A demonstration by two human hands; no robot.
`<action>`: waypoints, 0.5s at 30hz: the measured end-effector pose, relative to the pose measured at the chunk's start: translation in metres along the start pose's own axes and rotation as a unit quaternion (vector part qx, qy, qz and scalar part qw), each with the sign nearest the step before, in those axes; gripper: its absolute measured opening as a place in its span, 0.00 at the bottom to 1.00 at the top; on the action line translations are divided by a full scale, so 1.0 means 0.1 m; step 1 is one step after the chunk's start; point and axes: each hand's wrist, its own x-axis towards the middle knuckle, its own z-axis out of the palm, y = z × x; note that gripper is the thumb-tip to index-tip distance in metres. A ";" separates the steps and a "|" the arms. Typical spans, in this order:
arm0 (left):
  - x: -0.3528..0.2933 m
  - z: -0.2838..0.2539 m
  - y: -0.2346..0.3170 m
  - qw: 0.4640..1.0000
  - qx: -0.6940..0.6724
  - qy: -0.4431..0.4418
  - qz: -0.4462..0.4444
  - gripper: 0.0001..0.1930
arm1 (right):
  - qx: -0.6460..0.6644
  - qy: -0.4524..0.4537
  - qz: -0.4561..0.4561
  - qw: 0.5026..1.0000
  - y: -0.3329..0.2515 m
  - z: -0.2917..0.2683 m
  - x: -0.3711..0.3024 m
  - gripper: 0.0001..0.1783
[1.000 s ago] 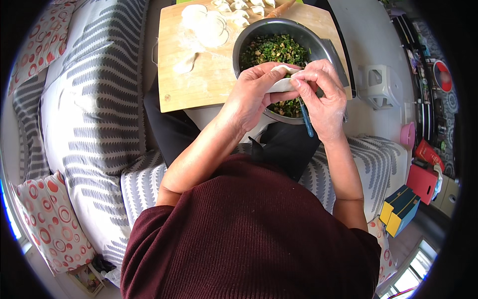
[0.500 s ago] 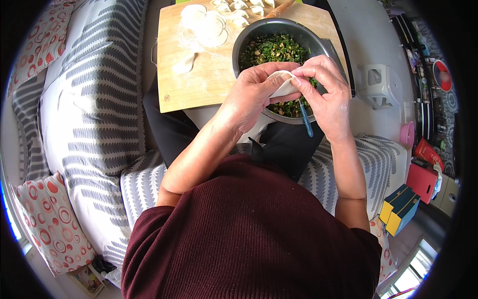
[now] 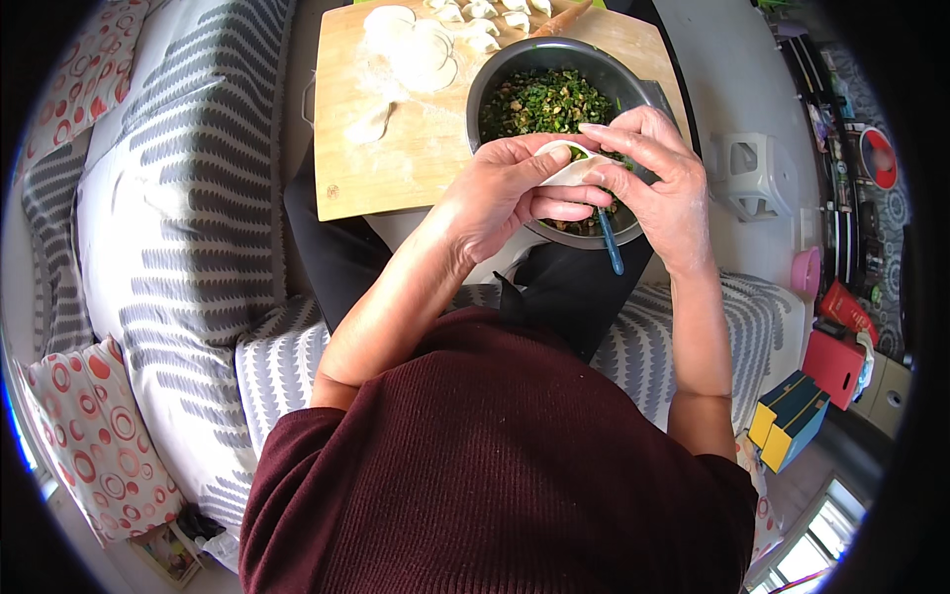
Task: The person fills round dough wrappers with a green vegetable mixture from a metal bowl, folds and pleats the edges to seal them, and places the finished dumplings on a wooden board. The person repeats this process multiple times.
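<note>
A half-folded dumpling (image 3: 571,175) of pale dough shows a little green filling at its upper opening. My left hand (image 3: 505,188) holds it from the left, thumb on top and fingers underneath. At its right end is my right hand (image 3: 661,183), thumb against the dough and index finger raised above the edge. Both hands are over the near part of a grey metal bowl (image 3: 648,94) of chopped green filling (image 3: 554,99). A blue-handled utensil (image 3: 611,243) leans out of the bowl's near side; its other end is hidden.
Beneath the bowl is a floured wooden board (image 3: 396,183). On it lie overlapping round wrappers (image 3: 421,54), a separate piece of dough (image 3: 370,123), several folded dumplings (image 3: 482,10) and a wooden rolling pin (image 3: 562,18). A white stool (image 3: 754,173) stands to the right.
My right hand has shifted slightly right, its index finger lifting off the dumpling's edge. The dough's upper edge has parted, exposing green filling. My left hand keeps its hold.
</note>
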 end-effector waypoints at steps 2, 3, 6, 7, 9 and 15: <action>0.01 -0.01 -0.01 1.000 -0.004 -0.002 0.002 0.19 | 0.002 -0.017 0.001 1.000 -0.01 0.00 0.02 0.13; 0.01 -0.02 -0.01 1.000 -0.006 -0.003 0.004 0.19 | -0.007 -0.024 -0.003 1.000 0.00 0.00 0.03 0.13; 0.00 0.00 -0.02 1.000 -0.015 0.002 0.010 0.19 | 0.003 -0.025 0.006 1.000 0.01 0.02 0.04 0.10; 0.01 0.00 -0.02 1.000 -0.019 0.002 0.011 0.19 | 0.012 -0.021 0.013 1.000 0.01 0.03 0.05 0.10; 0.03 -0.04 -0.05 1.000 -0.027 0.002 0.011 0.20 | -0.015 -0.015 -0.011 1.000 0.03 0.05 0.06 0.07; 0.08 -0.16 -0.10 0.990 -0.101 -0.095 0.032 0.28 | -0.025 0.023 -0.024 0.999 0.02 0.09 0.12 0.04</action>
